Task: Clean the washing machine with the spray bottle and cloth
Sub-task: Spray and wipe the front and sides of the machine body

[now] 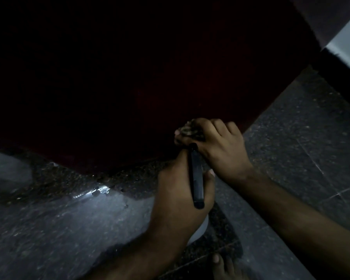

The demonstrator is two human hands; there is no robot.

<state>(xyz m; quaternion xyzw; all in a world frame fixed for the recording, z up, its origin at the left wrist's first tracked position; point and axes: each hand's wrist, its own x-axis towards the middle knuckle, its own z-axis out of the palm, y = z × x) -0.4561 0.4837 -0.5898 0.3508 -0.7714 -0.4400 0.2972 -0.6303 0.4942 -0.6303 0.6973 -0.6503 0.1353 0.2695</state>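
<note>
The washing machine (129, 77) is a dark red wall filling the upper view in very dim light. My right hand (216, 146) grips a bunched, patterned cloth (188, 131) and presses it against the machine's lower edge near its corner. Just below, my left hand (180, 190) grips the spray bottle (196, 176). The bottle's black head points up toward the cloth, and a bit of its white body shows under my palm. The two hands nearly touch.
Speckled dark stone floor (301, 148) runs along the machine's base, with a shiny wet glint (101, 189) to the left. My bare toes (222, 265) show at the bottom edge. A pale wall strip (343, 37) stands at the upper right.
</note>
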